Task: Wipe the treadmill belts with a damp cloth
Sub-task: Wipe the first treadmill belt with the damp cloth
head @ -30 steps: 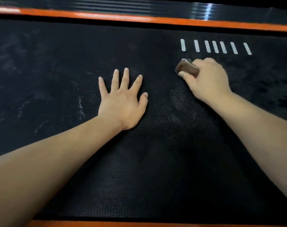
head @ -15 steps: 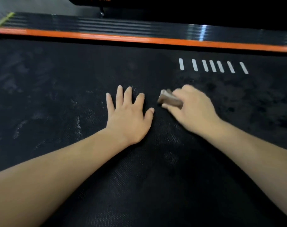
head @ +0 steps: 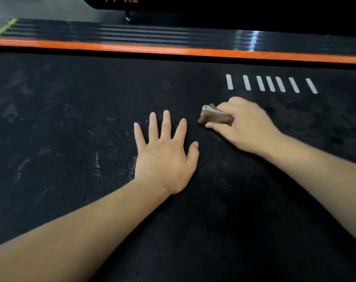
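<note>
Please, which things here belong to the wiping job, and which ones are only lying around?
For the job: brown cloth, gripped by the right hand; black treadmill belt; left hand, flat on it.
Not needed: orange side strip; white marks.

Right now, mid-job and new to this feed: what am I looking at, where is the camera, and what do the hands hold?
No robot here: these are a person's two bare hands, seen from one camera worn on the head, looking forward and down. The wide black textured surface is the treadmill belt, with pale smudges on its left part. An orange strip runs along its far edge, and a row of white marks sits on the belt at upper right. The left hand lies flat on the belt, fingers spread, holding nothing. The right hand grips a small brown cloth against the belt. Whether it is damp cannot be seen.
</note>
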Demonstrator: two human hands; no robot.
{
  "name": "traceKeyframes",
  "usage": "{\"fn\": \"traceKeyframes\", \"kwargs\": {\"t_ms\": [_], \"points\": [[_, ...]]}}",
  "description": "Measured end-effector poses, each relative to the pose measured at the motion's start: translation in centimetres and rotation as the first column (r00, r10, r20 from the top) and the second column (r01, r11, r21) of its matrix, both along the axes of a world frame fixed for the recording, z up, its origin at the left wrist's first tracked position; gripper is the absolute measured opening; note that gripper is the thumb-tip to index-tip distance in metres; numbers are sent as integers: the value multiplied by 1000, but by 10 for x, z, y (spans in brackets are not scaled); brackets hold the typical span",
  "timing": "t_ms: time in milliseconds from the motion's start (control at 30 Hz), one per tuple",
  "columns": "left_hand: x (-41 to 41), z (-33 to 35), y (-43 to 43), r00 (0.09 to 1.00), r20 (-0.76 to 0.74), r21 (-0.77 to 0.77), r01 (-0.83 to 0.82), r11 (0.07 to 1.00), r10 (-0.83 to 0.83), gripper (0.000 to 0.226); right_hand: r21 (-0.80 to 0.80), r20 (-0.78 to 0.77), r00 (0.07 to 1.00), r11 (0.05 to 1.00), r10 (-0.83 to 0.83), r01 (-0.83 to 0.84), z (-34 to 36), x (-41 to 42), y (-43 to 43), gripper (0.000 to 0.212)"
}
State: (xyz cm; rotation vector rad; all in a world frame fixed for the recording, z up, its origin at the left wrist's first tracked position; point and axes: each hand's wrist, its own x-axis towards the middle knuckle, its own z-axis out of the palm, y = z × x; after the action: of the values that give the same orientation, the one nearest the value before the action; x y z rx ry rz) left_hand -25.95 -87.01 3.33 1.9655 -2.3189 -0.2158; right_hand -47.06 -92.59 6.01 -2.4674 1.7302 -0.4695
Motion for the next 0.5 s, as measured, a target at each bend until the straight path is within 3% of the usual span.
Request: {"fn": "traceKeyframes", "kwargs": {"t_ms": [167,233,333,400,500], "points": [[-1,2,1,1000,3,9,7,1000,-7,70,-69,22,929,927,-369,370,3,-29,-62,38],[-1,1,0,1000,11,3,5,1000,-5,70,-90,-4,936,933,-351,349,-1,-11,-54,42],[-2,1,0,1000,20,-13,2,1000,-1,72,-31,18,996,995,-90,90,-4,15,-20,37],[-1,1,0,1000,29,-7,3,1000,-3,72,-16,-13,1000,1000,-20,20,-1,8,-26,36],[-1,2,1,1000,30,3,7,1000,-8,72,-37,-7,964,963,-266,265,7,-18,-74,39]]}}
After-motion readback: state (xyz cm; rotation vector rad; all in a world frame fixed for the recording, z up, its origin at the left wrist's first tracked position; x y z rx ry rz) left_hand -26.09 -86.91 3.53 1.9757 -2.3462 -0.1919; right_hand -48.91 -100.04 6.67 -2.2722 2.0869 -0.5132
